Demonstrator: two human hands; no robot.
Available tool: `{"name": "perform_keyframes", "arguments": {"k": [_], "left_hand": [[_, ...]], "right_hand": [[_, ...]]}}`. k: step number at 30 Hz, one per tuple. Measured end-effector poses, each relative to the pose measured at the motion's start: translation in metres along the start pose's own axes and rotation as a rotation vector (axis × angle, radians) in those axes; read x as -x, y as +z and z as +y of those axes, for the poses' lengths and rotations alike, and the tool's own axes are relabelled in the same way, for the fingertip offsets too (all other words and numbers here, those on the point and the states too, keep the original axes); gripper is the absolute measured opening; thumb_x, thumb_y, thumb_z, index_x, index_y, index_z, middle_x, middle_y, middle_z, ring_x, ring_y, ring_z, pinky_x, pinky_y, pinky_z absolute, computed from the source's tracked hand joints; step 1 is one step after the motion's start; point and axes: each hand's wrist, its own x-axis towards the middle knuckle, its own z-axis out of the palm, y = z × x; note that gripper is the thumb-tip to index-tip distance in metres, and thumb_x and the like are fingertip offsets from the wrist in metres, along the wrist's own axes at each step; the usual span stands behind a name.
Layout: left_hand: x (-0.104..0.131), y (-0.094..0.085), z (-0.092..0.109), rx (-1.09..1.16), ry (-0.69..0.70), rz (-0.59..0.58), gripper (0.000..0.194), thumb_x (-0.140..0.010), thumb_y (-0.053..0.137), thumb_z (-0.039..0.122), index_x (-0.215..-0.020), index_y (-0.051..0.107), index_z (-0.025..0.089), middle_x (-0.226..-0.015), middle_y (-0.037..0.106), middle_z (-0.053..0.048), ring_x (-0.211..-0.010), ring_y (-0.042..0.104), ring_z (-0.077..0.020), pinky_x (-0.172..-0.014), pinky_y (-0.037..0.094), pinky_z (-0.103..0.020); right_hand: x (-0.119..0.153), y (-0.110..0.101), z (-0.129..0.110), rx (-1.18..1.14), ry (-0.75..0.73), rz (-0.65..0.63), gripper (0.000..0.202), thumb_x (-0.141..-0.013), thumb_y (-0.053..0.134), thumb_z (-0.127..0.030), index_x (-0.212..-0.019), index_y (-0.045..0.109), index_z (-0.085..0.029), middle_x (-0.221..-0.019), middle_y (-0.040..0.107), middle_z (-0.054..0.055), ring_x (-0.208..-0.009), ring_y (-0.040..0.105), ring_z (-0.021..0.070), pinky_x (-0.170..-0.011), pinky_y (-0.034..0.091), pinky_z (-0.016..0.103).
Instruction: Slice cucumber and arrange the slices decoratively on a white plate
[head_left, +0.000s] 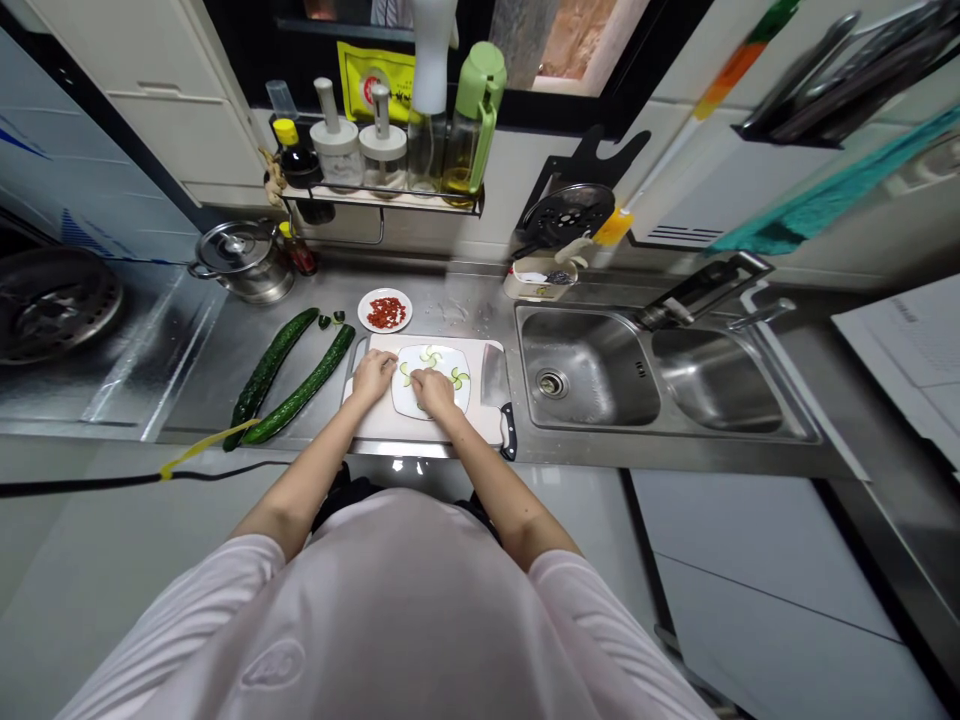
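A square white plate (409, 404) lies on the pale cutting board (375, 426), with thin cucumber slices (459, 378) fanned out in small groups on it. Over the plate's middle, my right hand (434, 391) pinches its fingertips down beside the slices at the left; what they hold is hidden. My left hand (373, 377) is curled at the plate's upper left edge, fingertips together, and anything in them is too small to name. Along the board's right side lies a cleaver with a wide blade (494, 374) and black handle (509, 432).
Two whole cucumbers (274, 365) and cut ends (339, 317) lie left of the board. Behind it is a small plate (363, 310) of chopped red pieces. A steel pot (259, 280) stands back left, a double sink (525, 370) right. Bottles fill a wall rack (390, 199).
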Motion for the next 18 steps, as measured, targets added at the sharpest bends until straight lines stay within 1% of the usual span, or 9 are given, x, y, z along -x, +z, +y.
{"name": "perform_keyframes", "arguments": {"k": [4,9,18], "left_hand": [[0.002,0.005,0.003,-0.038,0.017,-0.017,0.023,-0.082,0.058,0.031,-0.1,0.07,0.025,-0.097,0.056,-0.006,-0.097,0.054,-0.0226,-0.087,0.045,-0.035],[-0.001,0.008,0.003,-0.054,0.014,-0.026,0.023,-0.08,0.06,0.031,-0.1,0.07,0.025,-0.099,0.055,-0.007,-0.098,0.053,-0.0235,-0.087,0.046,-0.036],[-0.003,0.01,0.001,-0.065,0.059,-0.036,0.022,-0.08,0.06,0.028,-0.099,0.071,0.025,-0.1,0.055,-0.007,-0.098,0.053,-0.0229,-0.088,0.045,-0.035]], "right_hand": [[0.004,0.004,-0.007,0.017,-0.008,-0.02,0.035,-0.099,0.031,-0.034,-0.119,0.059,-0.026,-0.111,0.063,0.007,-0.099,0.057,0.0194,-0.076,0.04,0.027],[0.004,0.01,-0.014,0.025,0.035,-0.023,0.035,-0.099,0.032,-0.035,-0.123,0.055,-0.024,-0.113,0.062,0.008,-0.099,0.057,0.0188,-0.077,0.041,0.027],[0.0,0.012,-0.013,0.037,0.04,-0.011,0.034,-0.099,0.032,-0.034,-0.116,0.059,-0.024,-0.108,0.064,0.007,-0.097,0.058,0.0184,-0.075,0.041,0.026]]}}
